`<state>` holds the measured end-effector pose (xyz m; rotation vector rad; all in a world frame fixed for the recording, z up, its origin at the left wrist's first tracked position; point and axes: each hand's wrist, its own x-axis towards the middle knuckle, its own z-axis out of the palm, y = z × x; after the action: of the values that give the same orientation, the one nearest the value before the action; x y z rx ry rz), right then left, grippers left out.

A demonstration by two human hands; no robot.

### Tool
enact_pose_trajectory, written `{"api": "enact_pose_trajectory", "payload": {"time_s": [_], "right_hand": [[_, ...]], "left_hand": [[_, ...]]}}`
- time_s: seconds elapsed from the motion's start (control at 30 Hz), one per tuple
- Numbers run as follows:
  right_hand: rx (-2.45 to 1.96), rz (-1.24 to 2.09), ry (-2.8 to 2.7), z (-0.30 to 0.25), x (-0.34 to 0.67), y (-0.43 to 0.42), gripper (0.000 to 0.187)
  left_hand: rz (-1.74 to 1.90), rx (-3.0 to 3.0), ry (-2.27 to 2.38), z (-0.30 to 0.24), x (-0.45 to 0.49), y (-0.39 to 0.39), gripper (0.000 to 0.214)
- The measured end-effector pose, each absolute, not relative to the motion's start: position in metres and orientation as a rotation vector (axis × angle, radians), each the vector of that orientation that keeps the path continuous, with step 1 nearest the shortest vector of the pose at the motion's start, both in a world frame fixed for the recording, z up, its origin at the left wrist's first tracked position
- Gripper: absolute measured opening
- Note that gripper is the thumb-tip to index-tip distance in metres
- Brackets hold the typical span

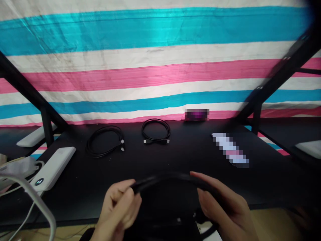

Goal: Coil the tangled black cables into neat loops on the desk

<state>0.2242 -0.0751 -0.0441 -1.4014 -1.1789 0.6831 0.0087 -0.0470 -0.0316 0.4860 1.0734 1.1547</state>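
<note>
Between my hands arches a black cable (167, 177), looped into a bundle near the table's front edge. My left hand (120, 204) pinches its left side, the fingers curled round it. On the other side my right hand (220, 201) grips the bundle between thumb and fingers. Lower down, by my right hand, part of the cable hangs, dark and blurred. Farther back on the black table (150, 160) lie two more coiled black cables, one at the left (104, 142) and one in the middle (155, 130) with its plugs toward me.
A white power bank (55, 167) lies on the left with white cords and a white adapter (21, 167) beside it. Blurred-out items sit at the back (197, 115) and right (230, 150). Black frame bars (281, 67) slope along both sides before a striped sheet (150, 77).
</note>
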Motion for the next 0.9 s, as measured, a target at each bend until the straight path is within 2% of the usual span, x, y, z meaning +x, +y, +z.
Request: {"api": "enact_pose_trajectory", "payload": {"time_s": [0.07,0.2,0.4,0.57,0.8,0.9], "right_hand": [[-1.269,0.882,-0.999,-0.047,0.219,-0.072,0.023],[-1.084,1.103,-0.756,-0.056,0.21,-0.065,0.025],[-0.976,1.102,-0.432,-0.056,0.209,-0.059,0.026],[-0.879,1.305,-0.391,-0.043,0.21,-0.058,0.039],[-0.755,1.295,-0.16,-0.035,0.192,-0.05,0.038],[-0.738,1.294,-0.043,-0.038,0.178,-0.045,0.045]], "left_hand": [[1.216,0.497,0.982,-0.032,0.004,-0.039,0.032],[1.253,0.511,0.844,-0.036,0.004,-0.03,0.041],[1.169,0.51,0.804,-0.043,0.026,-0.03,0.046],[1.106,0.37,0.826,-0.043,0.03,-0.031,0.053],[1.277,0.194,0.817,-0.038,0.053,-0.029,0.06],[1.299,0.053,0.816,-0.04,0.071,-0.032,0.062]]}}
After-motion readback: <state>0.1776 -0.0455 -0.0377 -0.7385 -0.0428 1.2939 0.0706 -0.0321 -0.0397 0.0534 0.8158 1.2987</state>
